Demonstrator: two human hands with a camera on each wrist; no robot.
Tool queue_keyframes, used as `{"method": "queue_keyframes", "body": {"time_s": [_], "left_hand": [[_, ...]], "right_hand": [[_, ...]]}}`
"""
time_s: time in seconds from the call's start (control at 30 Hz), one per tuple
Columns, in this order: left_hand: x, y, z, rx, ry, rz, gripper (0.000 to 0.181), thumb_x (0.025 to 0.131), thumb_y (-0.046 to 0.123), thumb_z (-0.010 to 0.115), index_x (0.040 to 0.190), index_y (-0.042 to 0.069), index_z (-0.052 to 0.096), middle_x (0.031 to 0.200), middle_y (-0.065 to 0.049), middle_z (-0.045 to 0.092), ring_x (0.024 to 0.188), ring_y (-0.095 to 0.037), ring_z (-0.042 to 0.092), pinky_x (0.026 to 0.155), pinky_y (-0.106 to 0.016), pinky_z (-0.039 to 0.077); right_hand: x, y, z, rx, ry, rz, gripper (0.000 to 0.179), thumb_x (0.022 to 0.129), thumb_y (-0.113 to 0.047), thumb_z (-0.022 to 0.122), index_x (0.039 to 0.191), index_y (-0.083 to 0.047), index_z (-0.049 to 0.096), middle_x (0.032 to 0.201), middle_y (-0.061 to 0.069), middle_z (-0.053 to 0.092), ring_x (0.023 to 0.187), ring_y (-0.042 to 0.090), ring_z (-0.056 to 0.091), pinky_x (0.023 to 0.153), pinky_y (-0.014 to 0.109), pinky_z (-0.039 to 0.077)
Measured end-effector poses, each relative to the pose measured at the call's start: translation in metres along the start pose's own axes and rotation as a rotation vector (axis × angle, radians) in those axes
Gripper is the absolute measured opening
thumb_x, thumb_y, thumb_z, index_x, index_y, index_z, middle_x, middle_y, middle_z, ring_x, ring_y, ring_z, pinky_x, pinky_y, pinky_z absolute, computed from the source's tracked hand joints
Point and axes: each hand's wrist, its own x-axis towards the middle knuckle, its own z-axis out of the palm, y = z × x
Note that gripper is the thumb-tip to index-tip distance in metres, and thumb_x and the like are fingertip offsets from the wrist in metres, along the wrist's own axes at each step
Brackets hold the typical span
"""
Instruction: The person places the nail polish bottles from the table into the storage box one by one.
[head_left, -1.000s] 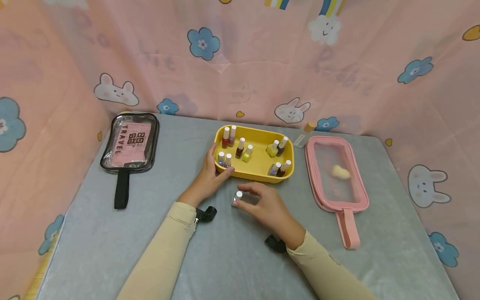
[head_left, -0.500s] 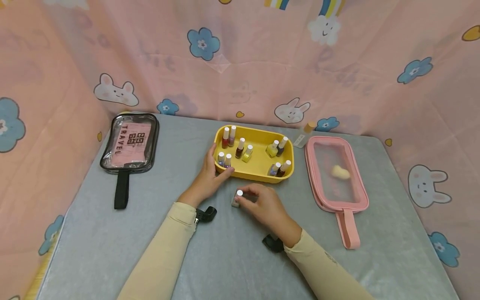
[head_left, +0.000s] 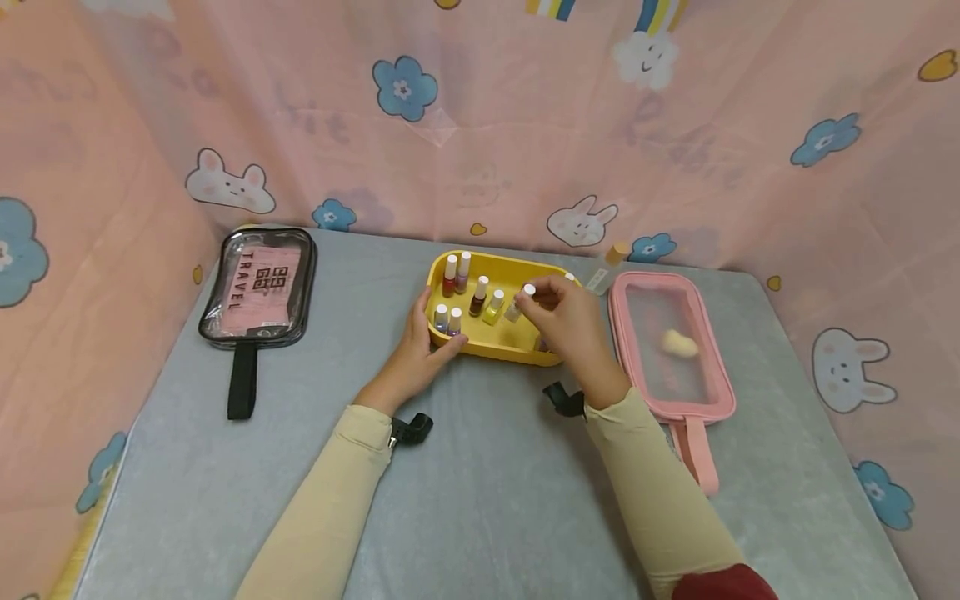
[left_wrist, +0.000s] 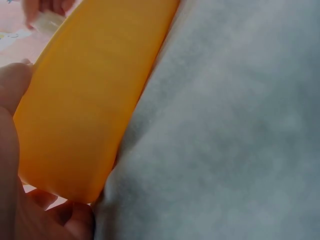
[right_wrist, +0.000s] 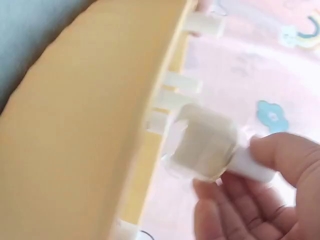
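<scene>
My right hand (head_left: 579, 332) pinches a nail polish bottle (head_left: 513, 311) by its white cap over the yellow tray (head_left: 498, 355). In the right wrist view the bottle (right_wrist: 206, 144) looks clear to whitish and is tilted, just past the tray's rim. Thumb on the rim, my left hand (head_left: 408, 360) grips the tray's left end, its fingers around the side. Inside stand several white-capped polishes, among them a red bottle (head_left: 448, 285), a dark one (head_left: 477, 302) and a yellow one (head_left: 492, 312). My right hand hides most of the tray's right end.
A black-edged clear pouch (head_left: 258, 287) lies at the left. On the right lies a pink clear-windowed pouch (head_left: 671, 358) with a pale piece inside. A clear bottle with a wooden-looking cap (head_left: 606, 271) stands behind it. Grey cloth (head_left: 480, 500) covers the table.
My right hand has lifted the polish bottle from the cloth in front of the tray and carried it up and right over the tray. My left hand has kept its hold.
</scene>
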Motion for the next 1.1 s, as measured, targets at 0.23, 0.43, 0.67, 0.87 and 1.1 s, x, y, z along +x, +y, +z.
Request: {"method": "queue_keyframes", "body": {"time_s": [0.23, 0.43, 0.67, 0.87, 1.1], "left_hand": [[0.0, 0.002, 0.003, -0.002, -0.003, 0.002, 0.1, 0.105, 0.044, 0.064, 0.17, 0.016, -0.007, 0.176, -0.017, -0.003, 0.161, -0.032, 0.006, 0.128, -0.052, 0.012], [-0.001, 0.004, 0.004, -0.006, -0.012, 0.005, 0.101, 0.105, 0.045, 0.064, 0.17, 0.017, -0.007, 0.176, -0.017, -0.003, 0.161, -0.032, 0.006, 0.128, -0.051, 0.012], [-0.002, 0.003, 0.002, -0.004, -0.012, 0.004, 0.101, 0.104, 0.048, 0.063, 0.17, 0.018, -0.008, 0.176, -0.018, -0.003, 0.161, -0.032, 0.006, 0.128, -0.051, 0.012], [-0.003, 0.001, 0.002, -0.003, -0.017, -0.006, 0.1, 0.105, 0.047, 0.063, 0.17, 0.018, -0.008, 0.176, -0.017, -0.004, 0.161, -0.031, 0.006, 0.128, -0.051, 0.012], [-0.001, 0.001, 0.001, -0.001, -0.019, -0.001, 0.099, 0.105, 0.047, 0.063, 0.17, 0.018, -0.006, 0.176, -0.017, -0.003, 0.161, -0.03, 0.007, 0.128, -0.051, 0.012]], "right_hand": [[0.024, 0.005, 0.012, -0.19, -0.122, 0.078, 0.03, 0.1, -0.026, 0.075, 0.118, -0.002, 0.072, 0.108, 0.012, 0.072, 0.097, 0.028, 0.062, 0.09, 0.044, 0.056], [0.03, 0.01, 0.02, -0.283, -0.167, 0.109, 0.028, 0.102, -0.025, 0.074, 0.117, -0.002, 0.071, 0.106, 0.011, 0.069, 0.093, 0.028, 0.059, 0.087, 0.042, 0.053], [0.033, 0.01, 0.024, -0.326, -0.219, 0.149, 0.029, 0.103, -0.026, 0.072, 0.12, -0.003, 0.068, 0.109, 0.012, 0.068, 0.094, 0.029, 0.06, 0.088, 0.042, 0.053], [0.032, 0.009, 0.026, -0.328, -0.213, 0.151, 0.024, 0.102, -0.024, 0.071, 0.116, -0.004, 0.068, 0.103, 0.011, 0.066, 0.089, 0.029, 0.059, 0.079, 0.039, 0.05], [0.03, 0.009, 0.027, -0.315, -0.189, 0.154, 0.022, 0.1, -0.018, 0.069, 0.116, -0.003, 0.068, 0.103, 0.012, 0.066, 0.09, 0.029, 0.059, 0.08, 0.039, 0.05]]}}
